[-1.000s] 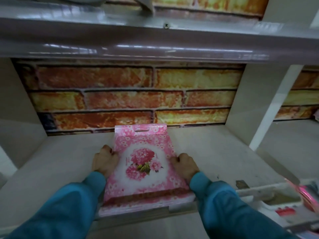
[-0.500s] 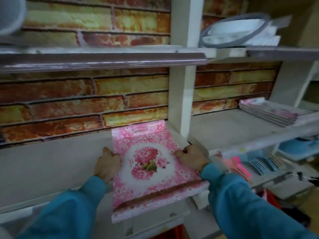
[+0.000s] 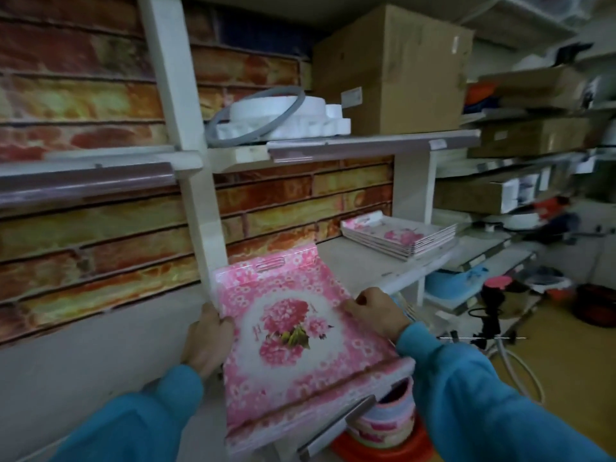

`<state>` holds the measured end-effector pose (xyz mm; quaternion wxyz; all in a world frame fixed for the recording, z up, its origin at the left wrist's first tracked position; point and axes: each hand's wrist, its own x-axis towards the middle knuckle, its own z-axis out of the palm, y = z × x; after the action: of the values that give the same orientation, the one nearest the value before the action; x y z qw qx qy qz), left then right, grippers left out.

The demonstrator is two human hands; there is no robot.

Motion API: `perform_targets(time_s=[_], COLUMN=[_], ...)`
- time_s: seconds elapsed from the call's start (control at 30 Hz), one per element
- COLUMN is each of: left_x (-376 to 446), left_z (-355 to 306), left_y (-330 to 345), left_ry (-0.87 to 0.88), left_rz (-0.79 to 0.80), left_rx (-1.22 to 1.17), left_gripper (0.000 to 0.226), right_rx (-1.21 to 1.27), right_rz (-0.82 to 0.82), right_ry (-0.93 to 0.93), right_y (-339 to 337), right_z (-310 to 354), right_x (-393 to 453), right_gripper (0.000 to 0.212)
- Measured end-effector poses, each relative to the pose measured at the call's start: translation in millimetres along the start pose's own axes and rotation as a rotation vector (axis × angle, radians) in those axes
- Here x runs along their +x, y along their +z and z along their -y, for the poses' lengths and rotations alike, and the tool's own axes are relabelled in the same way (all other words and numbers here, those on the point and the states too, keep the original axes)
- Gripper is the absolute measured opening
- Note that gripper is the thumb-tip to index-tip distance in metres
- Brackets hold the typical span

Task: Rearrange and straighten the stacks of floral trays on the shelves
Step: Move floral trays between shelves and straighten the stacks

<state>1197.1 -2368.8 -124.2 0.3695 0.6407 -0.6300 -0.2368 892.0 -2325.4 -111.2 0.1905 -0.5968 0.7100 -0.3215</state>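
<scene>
1. Both hands hold a stack of pink floral trays by its long sides, tilted, its near end past the front edge of the shelf.
2. The left hand curls its fingers round the stack's left edge; the fingertips are hidden under the trays.
3. The right hand grips the right edge with bent fingers, thumb on top.
4. How many trays are in the held stack is hard to make out; the near end is blurred.
5. A second stack of floral trays lies flat on the same shelf, well apart to the right, near the brick-pattern wall.
6. Things below the shelf are blurred; a pink and white round container sits partly hidden under the held stack.
7. A cardboard box stands on the upper shelf.
8. Compared with half a second ago, the view has swung right, and the held stack now sits in front of the white upright post and right of it rather than left of it.
9. Both hands grip the edges as before.
</scene>
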Motion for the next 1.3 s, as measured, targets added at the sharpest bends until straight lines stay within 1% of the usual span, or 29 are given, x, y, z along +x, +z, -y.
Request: perform_targets(time_s=[0.1,0.2,0.3,0.4,0.47,0.53,0.6,0.67,0.73,0.8,0.9,0.97,1.03,1.17,1.3], left_x=[31.5,77.0,122.0,160.6,185.5,210.8,231.5,254.1,268.0,275.9,291.6,298.9,305.4,321.4,340.3], left_z=[-28.9,-54.3,-75.3,-91.6,-102.4,-113.5,-123.1,-128.1,-128.5,-129.2,-131.2,-126.7,-124.1,-114.6,-110.0], left_y=[39.0,84.9,130.5,168.5,185.7,204.2,219.7,237.7,256.9,273.8,300.4,311.2,322.7,335.4,344.6], left_ry=[0.018,0.057,0.083,0.06,0.025,0.012,-0.006,-0.03,-0.097,-0.177,-0.225,-0.261,-0.308,-0.35,-0.367], left_rz=[0.03,0.034,0.009,-0.022,-0.043,-0.088,-0.137,-0.149,-0.17,-0.196,-0.206,-0.251,-0.276,-0.284,-0.262], left_rx=[0.0,0.016,-0.069,-0.083,-0.029,0.053,0.108,0.157,0.21,0.241,0.3,0.296,0.285,0.311,0.333], left_gripper=[0.018,0.028,0.024,0.025,0.023,0.018,0.017,0.022,0.027,0.029,0.021,0.017,0.02,0.019,0.018], right_rx=[-0.026,-0.039,-0.018,-0.043,-0.04,-0.096,-0.12,-0.113,-0.097,-0.076,-0.037,-0.047,-0.026,-0.009,0.007], right_rz=[-0.005,-0.01,-0.005,0.006,0.031,0.069,0.097,0.115,0.147,0.182,0.24,0.263,0.277,0.312,0.32], right_ry=[0.014,0.027,0.024,0.002,-0.011,-0.03,-0.016,-0.033,-0.068,-0.073,-0.097,-0.131,-0.154,-0.164,-0.131], right_y=[-20.0,-35.0,-50.1,-66.7,-75.7,-77.7,-75.2,-70.3,-62.0,-54.8,-42.6,-34.3,-28.1,-14.8,-3.3], right_z=[-31.6,-62.1,-84.4,-99.3,-105.7,-117.5,-127.9,-141.0,-155.8,-166.8,-184.2,-191.2,-200.1,-209.7,-218.2], right_x=[37.6,92.2,151.4,210.9,247.3,284.1,316.9,352.3,385.9,412.0,449.8,467.3,484.0,505.9,519.4], right_gripper=[0.045,0.044,0.042,0.044,0.043,0.046,0.05,0.048,0.044,0.043,0.043,0.041,0.04,0.038,0.035])
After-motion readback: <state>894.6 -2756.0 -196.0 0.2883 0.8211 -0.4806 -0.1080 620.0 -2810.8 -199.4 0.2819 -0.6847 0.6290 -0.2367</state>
